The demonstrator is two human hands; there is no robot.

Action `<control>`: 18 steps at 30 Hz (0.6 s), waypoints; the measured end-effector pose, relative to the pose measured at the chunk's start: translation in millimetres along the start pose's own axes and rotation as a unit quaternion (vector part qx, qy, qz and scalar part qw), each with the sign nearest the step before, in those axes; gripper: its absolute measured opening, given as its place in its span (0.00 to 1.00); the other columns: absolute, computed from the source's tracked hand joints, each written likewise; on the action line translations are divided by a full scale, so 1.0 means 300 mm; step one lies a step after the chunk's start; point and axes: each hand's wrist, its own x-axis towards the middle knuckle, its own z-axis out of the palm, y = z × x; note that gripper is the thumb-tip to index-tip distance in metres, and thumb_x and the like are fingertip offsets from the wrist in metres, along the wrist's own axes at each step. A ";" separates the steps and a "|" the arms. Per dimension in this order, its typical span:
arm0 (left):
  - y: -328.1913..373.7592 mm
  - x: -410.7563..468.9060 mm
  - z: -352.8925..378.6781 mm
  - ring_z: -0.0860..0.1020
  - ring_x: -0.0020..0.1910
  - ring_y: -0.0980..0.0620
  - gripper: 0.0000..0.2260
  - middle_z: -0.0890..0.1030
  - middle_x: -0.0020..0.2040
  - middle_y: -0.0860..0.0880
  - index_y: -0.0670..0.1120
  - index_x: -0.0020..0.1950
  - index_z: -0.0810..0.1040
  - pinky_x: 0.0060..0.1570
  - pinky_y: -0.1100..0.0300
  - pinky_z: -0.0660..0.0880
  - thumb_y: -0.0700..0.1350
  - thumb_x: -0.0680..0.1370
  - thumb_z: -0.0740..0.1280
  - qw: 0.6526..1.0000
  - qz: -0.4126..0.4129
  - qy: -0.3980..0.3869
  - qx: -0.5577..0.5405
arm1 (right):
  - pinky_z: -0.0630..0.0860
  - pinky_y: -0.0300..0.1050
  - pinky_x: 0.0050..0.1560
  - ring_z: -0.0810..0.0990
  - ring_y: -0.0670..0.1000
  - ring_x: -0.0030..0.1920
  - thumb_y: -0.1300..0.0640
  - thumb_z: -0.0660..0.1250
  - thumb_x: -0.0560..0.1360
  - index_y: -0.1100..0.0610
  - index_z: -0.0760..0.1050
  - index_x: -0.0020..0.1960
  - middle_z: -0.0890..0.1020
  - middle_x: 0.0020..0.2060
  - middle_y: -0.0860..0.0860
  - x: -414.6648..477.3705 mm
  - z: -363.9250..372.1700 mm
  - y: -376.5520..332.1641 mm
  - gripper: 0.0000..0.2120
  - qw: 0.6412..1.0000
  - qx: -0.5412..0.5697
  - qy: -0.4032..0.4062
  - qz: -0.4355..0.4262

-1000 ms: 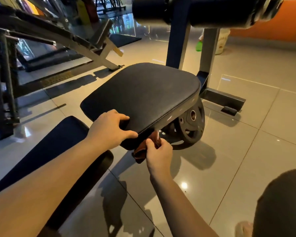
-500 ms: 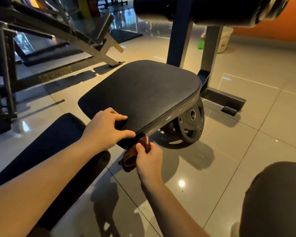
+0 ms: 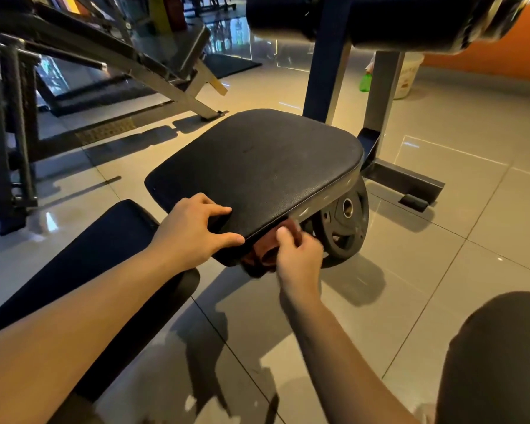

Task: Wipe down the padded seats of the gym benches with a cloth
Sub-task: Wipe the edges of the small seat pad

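Two hands in view, one cloth, two black pads.

Left hand point(image 3: 193, 231): relaxed, lying on the near corner of the seat pad point(image 3: 257, 166). Fingers are loosely bent on top and the thumb runs along the near edge, not wrapped round it.

Right hand point(image 3: 297, 258): clenched on the cloth point(image 3: 262, 254), just right of the left hand and lower. The thumb tip is up against the pad's underside edge.

The cloth is rust-brown and bunched. It sits between the two hands, tucked under the seat pad's near edge and touching it. The pad's lip hides most of it, so I can't tell how far under it goes.

The second pad is the long back pad point(image 3: 104, 255). It runs under my left forearm and ends just short of the seat pad.

Around the hands:
- One weight plate point(image 3: 343, 228) stands on edge under the seat, just beyond the right hand. It's close to the knuckles; I can't tell if they touch.
- Two uprights stand beyond the seat: a blue post point(image 3: 325, 71) and a grey post point(image 3: 380, 93).
- One roller pad point(image 3: 349, 19) lies across the top of them.
- One green bottle point(image 3: 364, 82) and one white bucket point(image 3: 409, 75) are far behind the posts, both partly hidden by the grey one.
- One incline bench frame point(image 3: 166, 71) stands well off, beyond the left hand.
- A dark-clothed knee point(image 3: 496, 362) is low to the right of the right forearm.
- The tiled floor point(image 3: 441, 240) is glossy.
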 end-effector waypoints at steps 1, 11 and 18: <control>0.000 -0.003 0.003 0.69 0.66 0.54 0.32 0.74 0.65 0.54 0.54 0.73 0.75 0.55 0.59 0.68 0.64 0.72 0.74 1.000 -0.001 0.002 -0.004 | 0.79 0.49 0.49 0.82 0.49 0.44 0.56 0.64 0.82 0.58 0.79 0.49 0.82 0.41 0.53 0.042 -0.012 -0.031 0.08 0.999 0.019 0.034 0.013; -0.004 -0.009 0.009 0.67 0.67 0.54 0.32 0.73 0.67 0.53 0.55 0.75 0.73 0.58 0.59 0.66 0.65 0.73 0.72 1.000 0.003 -0.001 0.007 | 0.82 0.56 0.56 0.84 0.51 0.48 0.54 0.67 0.81 0.56 0.81 0.52 0.84 0.45 0.54 -0.129 0.068 0.044 0.06 0.998 -0.008 -0.049 0.028; 0.000 -0.011 0.010 0.66 0.67 0.55 0.32 0.72 0.67 0.54 0.54 0.74 0.73 0.57 0.60 0.66 0.64 0.73 0.72 1.000 -0.004 0.004 0.006 | 0.80 0.51 0.50 0.81 0.50 0.43 0.56 0.66 0.81 0.57 0.79 0.46 0.82 0.42 0.53 -0.080 0.051 0.026 0.07 1.000 -0.025 -0.002 0.007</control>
